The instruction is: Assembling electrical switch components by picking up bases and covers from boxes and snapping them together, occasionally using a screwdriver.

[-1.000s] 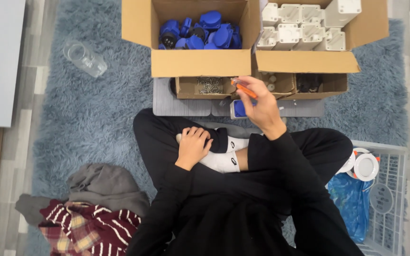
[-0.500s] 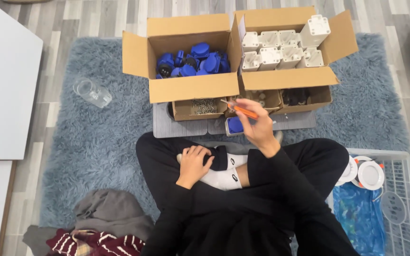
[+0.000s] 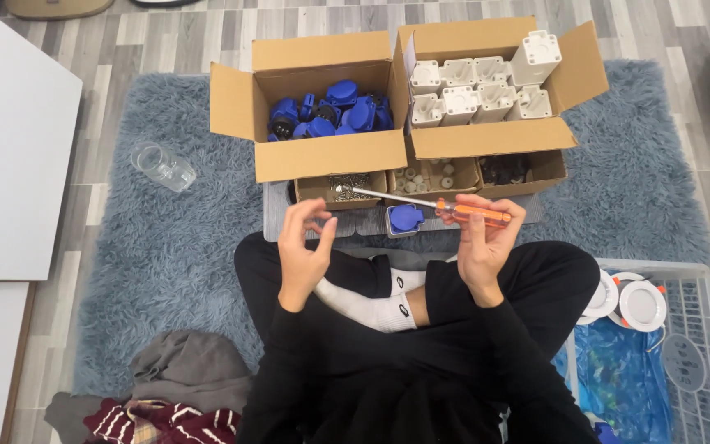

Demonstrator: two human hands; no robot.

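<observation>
Screwdriver (image 3: 454,208) with orange translucent handle and thin steel shaft sits in the right hand (image 3: 482,238), centre of frame, fingers closed round the handle, tip pointing left toward the small box of screws (image 3: 348,182). Left hand (image 3: 306,247) is raised beside it, empty, fingers loosely curled with thumb and forefinger near each other, touching nothing. Step looks like tool in hand, between pickups; likely calls for a screw or part fetched by the free hand. Blue round plastic part (image 3: 406,218) lies on the grey mat (image 3: 277,222) just below the shaft. Upper centre: open cardboard box of blue plastic caps (image 3: 330,111), glossy, rounded; right of it a box of white square housings (image 3: 474,86), matte, blocky. Shaggy grey-blue rug (image 3: 158,263) underneath. Clear glass jar (image 3: 163,167) on its side at left. White wire basket (image 3: 684,329) lower right with round white fittings. Crumpled clothes lower left.
</observation>
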